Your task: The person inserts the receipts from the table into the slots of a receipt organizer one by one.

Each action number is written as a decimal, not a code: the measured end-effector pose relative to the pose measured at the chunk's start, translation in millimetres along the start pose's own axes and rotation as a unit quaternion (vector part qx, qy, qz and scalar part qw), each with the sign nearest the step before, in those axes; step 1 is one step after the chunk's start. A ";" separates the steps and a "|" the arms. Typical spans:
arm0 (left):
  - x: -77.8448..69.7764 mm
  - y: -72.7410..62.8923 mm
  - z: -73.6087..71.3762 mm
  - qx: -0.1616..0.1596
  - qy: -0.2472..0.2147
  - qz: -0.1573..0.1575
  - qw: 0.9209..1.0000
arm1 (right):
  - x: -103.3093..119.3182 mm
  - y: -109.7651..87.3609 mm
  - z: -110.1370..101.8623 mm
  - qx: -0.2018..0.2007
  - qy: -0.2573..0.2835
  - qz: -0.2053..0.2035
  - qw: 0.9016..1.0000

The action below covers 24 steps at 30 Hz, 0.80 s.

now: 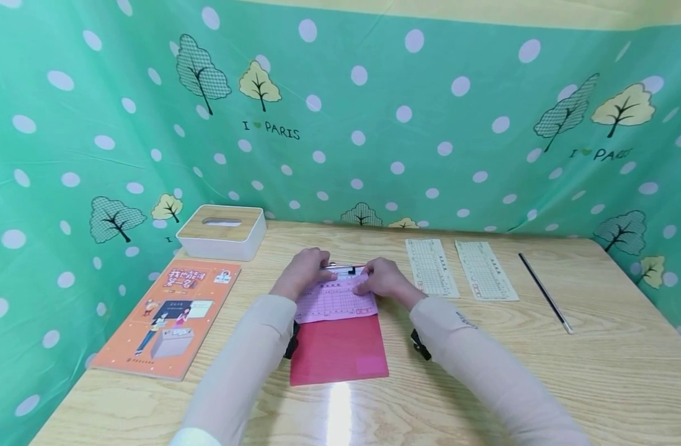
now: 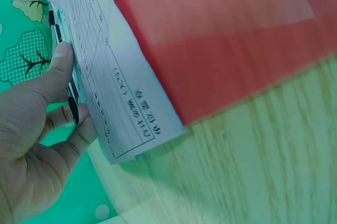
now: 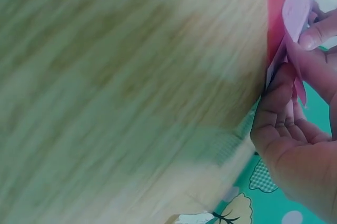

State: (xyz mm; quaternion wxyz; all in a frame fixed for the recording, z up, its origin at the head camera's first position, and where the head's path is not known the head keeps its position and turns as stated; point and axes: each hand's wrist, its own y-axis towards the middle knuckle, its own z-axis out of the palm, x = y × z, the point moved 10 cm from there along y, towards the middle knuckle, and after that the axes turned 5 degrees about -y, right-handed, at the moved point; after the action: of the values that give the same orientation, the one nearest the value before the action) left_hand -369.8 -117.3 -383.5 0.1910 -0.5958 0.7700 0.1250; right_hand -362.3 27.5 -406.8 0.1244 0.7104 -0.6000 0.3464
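Observation:
A red clipboard [image 1: 338,354] lies on the table in the head view, with a metal clip with black ends [image 1: 351,271] along its far edge. Over its upper half spreads a pink printed form [image 1: 336,303], bent upward in the wrist views. My left hand [image 1: 303,272] grips the clip, its thumb on the near side and fingers [image 2: 80,132] behind, as the left wrist view shows. At the form's upper right, my right hand [image 1: 387,280] pinches the paper between thumb and curled fingers. Part of the clip is hidden by the hands.
An orange book [image 1: 170,319] lies at the left, with a white tissue box with a wooden lid [image 1: 222,232] behind it. Two pale printed slips [image 1: 432,267] lie side by side to the right, beside a thin black stick [image 1: 543,291]. A green patterned curtain [image 1: 373,142] hangs behind the table.

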 end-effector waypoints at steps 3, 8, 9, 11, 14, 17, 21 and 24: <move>0.0 1.4 -0.7 -0.001 -0.002 0.004 1.000 | 0.5 0.5 0.2 0.001 -0.008 0.000 1.000; -2.0 2.7 -2.8 0.002 -0.007 0.012 1.000 | 1.2 2.6 -0.4 0.007 -0.024 0.006 1.000; -2.1 3.0 -3.0 0.005 -0.010 0.010 1.000 | 1.3 2.9 -0.4 0.009 -0.027 0.008 1.000; -1.5 2.8 -3.7 0.011 -0.019 0.005 1.000 | 1.8 4.6 1.1 0.014 -0.031 0.011 0.999; 0.0 2.9 -4.2 0.022 -0.029 -0.003 0.999 | 2.3 5.6 3.0 0.014 -0.029 0.014 0.999; 1.6 3.6 -4.6 0.029 -0.039 -0.008 0.999 | 2.0 6.3 4.3 0.010 -0.022 0.020 0.999; 3.6 5.0 -4.2 0.037 -0.047 -0.015 0.998 | 0.4 7.8 4.3 0.003 -0.017 0.034 0.999; 4.6 5.8 -2.8 0.043 -0.051 -0.020 0.998 | -1.6 8.9 4.1 0.000 -0.016 0.044 0.999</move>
State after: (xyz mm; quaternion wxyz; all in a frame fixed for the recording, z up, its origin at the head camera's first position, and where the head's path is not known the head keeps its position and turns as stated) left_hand -376.8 -121.1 -383.2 0.2579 -0.5952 0.7518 0.1184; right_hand -369.3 24.1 -412.9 0.0994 0.6887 -0.6326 0.3402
